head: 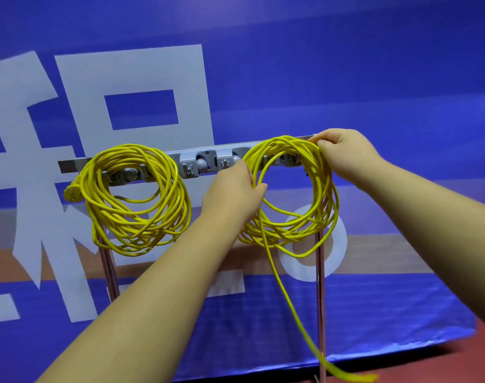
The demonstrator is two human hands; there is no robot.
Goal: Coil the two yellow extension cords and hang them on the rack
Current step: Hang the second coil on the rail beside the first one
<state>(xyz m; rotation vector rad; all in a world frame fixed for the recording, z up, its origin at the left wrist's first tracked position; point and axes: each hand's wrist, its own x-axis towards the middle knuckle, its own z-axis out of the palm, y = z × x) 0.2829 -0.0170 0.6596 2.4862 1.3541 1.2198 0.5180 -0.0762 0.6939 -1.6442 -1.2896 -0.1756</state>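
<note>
Yellow cords, two of them, are looped into coils on a grey rack (205, 163) that stands on shiny metal legs (320, 299) in front of a blue banner (318, 78). The left cord (136, 230) hangs on its own at the left end of the rack, its plug (71, 193) poking out to the left. The right cord (285, 230) lies against the rail near the right end, though I cannot tell whether it sits on a hook. The left hand (233, 192) grips that coil's left side, fingers (242, 172) curled round the strands and thumb inside the loop. The right hand (343, 154) pinches the coil's top right, fingers (322, 143) bent over the strands at the rack's right end. A loose tail (285, 294) of this cord drops to the red floor (470, 360).
</note>
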